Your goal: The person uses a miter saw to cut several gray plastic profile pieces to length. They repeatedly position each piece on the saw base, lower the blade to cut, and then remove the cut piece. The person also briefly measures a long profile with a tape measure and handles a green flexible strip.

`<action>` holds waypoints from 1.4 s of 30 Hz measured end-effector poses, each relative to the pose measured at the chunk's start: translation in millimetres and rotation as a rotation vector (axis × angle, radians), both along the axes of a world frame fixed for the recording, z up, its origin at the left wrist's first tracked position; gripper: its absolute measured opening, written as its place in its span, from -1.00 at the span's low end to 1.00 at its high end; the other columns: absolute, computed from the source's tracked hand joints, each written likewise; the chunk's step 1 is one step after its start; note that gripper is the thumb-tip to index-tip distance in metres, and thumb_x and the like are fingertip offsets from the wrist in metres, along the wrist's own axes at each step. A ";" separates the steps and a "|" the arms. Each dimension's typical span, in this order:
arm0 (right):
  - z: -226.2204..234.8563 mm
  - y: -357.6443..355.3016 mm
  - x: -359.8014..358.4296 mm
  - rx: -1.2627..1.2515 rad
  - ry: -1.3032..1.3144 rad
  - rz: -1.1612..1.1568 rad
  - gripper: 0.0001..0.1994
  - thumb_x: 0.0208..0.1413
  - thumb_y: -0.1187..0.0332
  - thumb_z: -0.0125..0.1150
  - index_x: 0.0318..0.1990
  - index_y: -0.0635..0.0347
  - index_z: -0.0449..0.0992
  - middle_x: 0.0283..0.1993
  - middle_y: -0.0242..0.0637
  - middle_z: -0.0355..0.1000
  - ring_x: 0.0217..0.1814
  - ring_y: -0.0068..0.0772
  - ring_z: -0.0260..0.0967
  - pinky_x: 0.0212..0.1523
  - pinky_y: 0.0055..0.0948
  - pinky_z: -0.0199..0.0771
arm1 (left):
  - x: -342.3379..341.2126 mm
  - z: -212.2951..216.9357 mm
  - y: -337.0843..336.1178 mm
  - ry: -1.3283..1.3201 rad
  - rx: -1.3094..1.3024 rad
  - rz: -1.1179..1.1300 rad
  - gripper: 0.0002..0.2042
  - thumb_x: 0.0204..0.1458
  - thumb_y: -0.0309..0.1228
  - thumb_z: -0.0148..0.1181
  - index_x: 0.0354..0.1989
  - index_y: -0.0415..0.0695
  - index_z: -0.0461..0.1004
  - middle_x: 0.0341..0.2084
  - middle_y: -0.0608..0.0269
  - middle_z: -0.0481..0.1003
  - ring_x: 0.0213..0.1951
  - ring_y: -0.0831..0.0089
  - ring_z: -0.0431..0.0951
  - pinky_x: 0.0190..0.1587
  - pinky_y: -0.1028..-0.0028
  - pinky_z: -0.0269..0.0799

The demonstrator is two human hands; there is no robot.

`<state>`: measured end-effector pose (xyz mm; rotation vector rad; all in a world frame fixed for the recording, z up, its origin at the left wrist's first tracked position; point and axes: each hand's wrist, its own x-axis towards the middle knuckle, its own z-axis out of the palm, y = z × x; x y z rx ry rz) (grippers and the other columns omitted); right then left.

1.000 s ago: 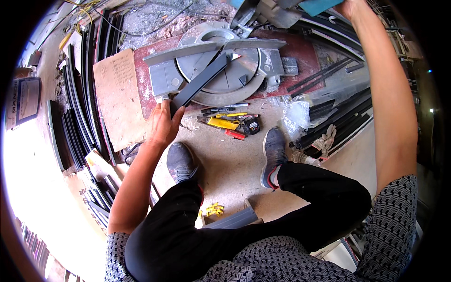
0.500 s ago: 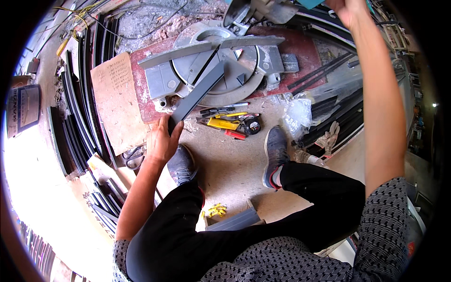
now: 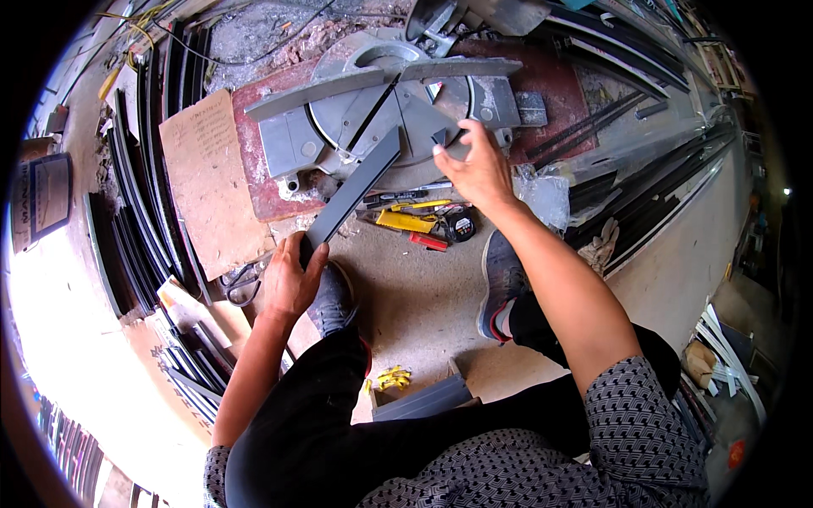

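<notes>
My left hand [image 3: 294,275] grips the near end of a dark grey flat profile strip [image 3: 354,188]. Its far, angle-cut end lies over the round table of a mitre saw [image 3: 292,140]. Above the right side of that table is my right hand [image 3: 483,169], thumb and forefinger apart and nothing between them. A small dark triangular offcut [image 3: 438,137] lies just beyond the fingertips. The saw's angled fence [image 3: 461,69] crosses behind, and part of the raised saw head [image 3: 508,13] shows at the top edge.
Between my shoes lie a yellow-handled tool [image 3: 405,222], a black tape measure [image 3: 459,224] and a red piece [image 3: 428,242]. Long black profiles [image 3: 135,195] line the left, beside a cardboard sheet [image 3: 201,161]. More profiles and a work glove [image 3: 601,245] lie right.
My right hand has left the saw head's handle at the top and come down beside the offcut. The left hand and strip have stayed nearly in place.
</notes>
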<state>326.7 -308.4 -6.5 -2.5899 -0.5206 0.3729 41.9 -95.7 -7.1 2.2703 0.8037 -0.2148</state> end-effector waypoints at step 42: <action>-0.8 6.4 63.9 -0.241 0.058 0.181 -0.66 0.26 0.17 0.19 0.04 0.16 0.37 -0.07 0.14 0.61 0.03 0.24 0.58 0.06 0.09 0.55 | -28.5 4.6 -1.4 -0.013 -0.005 0.022 -0.52 0.22 -0.13 0.30 0.09 -0.31 0.47 -0.08 -0.24 0.56 -0.03 -0.19 0.58 0.06 0.10 0.50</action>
